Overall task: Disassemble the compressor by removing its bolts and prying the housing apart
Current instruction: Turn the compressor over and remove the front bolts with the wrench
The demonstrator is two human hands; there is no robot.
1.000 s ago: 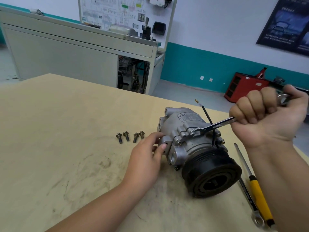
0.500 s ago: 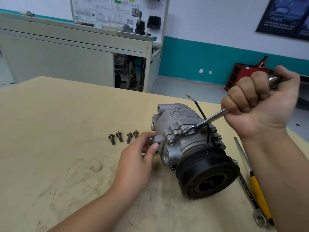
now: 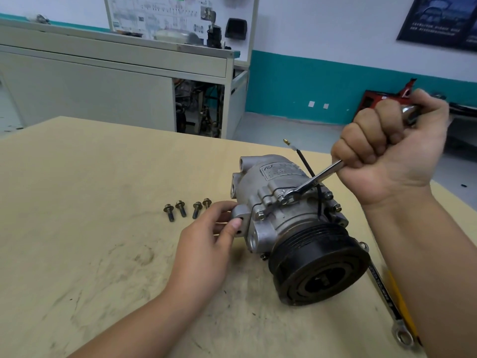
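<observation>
A grey metal compressor (image 3: 273, 187) with a black pulley (image 3: 320, 264) lies on its side on the wooden table (image 3: 90, 202). My left hand (image 3: 206, 244) grips a mounting lug on the compressor's left side. My right hand (image 3: 392, 148) is a fist around a silver wrench (image 3: 309, 183), whose jaw sits on a bolt on top of the housing. More bolts remain in the flange. Several removed bolts (image 3: 187, 209) lie in a row left of the compressor. A black wire (image 3: 307, 169) sticks up behind the wrench.
A second wrench (image 3: 387, 303) and a yellow-handled tool (image 3: 402, 306) lie on the table at the right, partly under my right forearm. Behind the table stand a grey cabinet (image 3: 116, 81) and a red tool box (image 3: 382, 99) by the wall.
My right hand has swung the wrench handle upward and back while the jaw stays on the bolt. My left hand keeps its hold on the compressor.
</observation>
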